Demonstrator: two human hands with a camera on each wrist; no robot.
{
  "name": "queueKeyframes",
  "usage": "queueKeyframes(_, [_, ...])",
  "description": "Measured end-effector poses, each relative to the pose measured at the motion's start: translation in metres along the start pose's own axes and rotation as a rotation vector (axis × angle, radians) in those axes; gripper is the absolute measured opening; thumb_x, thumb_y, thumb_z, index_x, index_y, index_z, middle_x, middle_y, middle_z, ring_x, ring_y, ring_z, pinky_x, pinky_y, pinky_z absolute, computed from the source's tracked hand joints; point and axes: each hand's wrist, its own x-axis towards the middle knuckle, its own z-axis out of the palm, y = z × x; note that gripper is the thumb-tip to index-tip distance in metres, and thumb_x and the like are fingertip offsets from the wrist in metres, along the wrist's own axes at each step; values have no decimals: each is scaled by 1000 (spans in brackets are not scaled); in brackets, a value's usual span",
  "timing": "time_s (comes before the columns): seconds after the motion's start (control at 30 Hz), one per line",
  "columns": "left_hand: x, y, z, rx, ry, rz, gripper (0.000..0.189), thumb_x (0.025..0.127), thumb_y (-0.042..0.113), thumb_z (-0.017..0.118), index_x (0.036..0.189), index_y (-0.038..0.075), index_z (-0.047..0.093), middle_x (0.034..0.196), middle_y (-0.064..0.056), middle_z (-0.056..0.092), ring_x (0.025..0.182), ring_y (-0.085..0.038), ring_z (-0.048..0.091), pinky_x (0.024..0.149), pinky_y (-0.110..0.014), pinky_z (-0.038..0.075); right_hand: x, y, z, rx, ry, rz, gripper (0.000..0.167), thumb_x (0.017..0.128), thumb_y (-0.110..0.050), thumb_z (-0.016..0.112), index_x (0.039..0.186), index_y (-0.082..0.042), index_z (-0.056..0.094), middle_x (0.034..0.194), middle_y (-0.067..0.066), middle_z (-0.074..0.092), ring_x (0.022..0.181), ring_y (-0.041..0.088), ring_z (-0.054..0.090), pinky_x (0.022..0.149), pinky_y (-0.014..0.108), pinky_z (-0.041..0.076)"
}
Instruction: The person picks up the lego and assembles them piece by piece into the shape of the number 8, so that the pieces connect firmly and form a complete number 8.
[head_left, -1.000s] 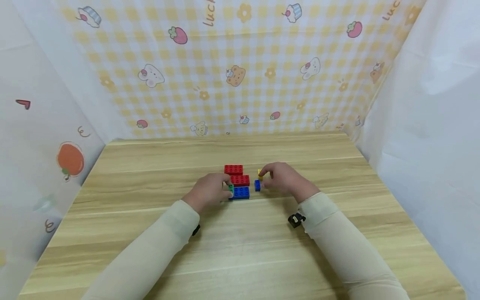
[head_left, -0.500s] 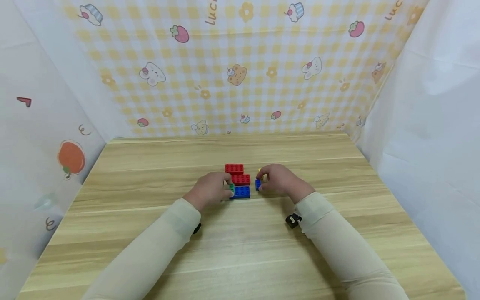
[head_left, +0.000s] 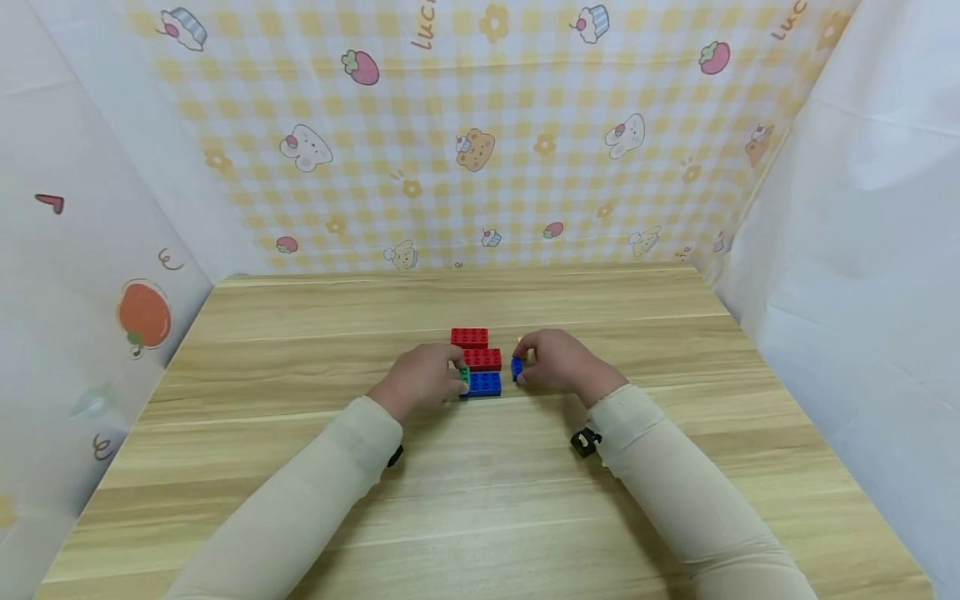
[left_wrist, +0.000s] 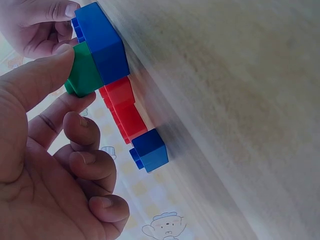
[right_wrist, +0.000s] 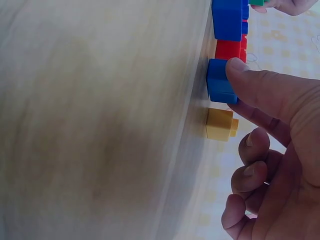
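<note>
My left hand (head_left: 422,377) pinches a small green brick (left_wrist: 84,70) between thumb and forefinger. The green brick sits on the left end of a long blue brick (head_left: 486,383), which lies on the table. With thumb and forefinger, my right hand (head_left: 558,362) pinches a small blue brick (right_wrist: 220,82), standing just right of the long one with a gap between. Close behind the right fingers is a small yellow brick (right_wrist: 219,124), mostly hidden in the head view. Two red bricks, a nearer one (head_left: 483,359) and a farther one (head_left: 469,337), lie behind the long blue brick.
Another blue brick (left_wrist: 150,150) stands past the red ones in the left wrist view; the left hand hides it in the head view. The wooden table (head_left: 480,500) ends at a checked backdrop (head_left: 450,208), with white sheets (head_left: 862,208) at both sides.
My right hand has moved slightly left and down, and its thumb and forefinger have taken hold of the small blue brick. My left hand keeps its pinch on the green brick.
</note>
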Motion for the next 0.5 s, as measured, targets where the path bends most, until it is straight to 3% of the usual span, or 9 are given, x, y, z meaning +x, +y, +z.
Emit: queueKeyframes(0.5, [-3, 2, -3, -7, -3, -6, 22, 96, 27, 79, 112, 15, 70, 108, -1, 70, 84, -21, 62, 77, -36, 52, -3, 0, -3, -8, 12, -25, 35, 91, -22, 85, 123, -11, 74, 90, 2, 63, 77, 19, 52, 72, 34, 45])
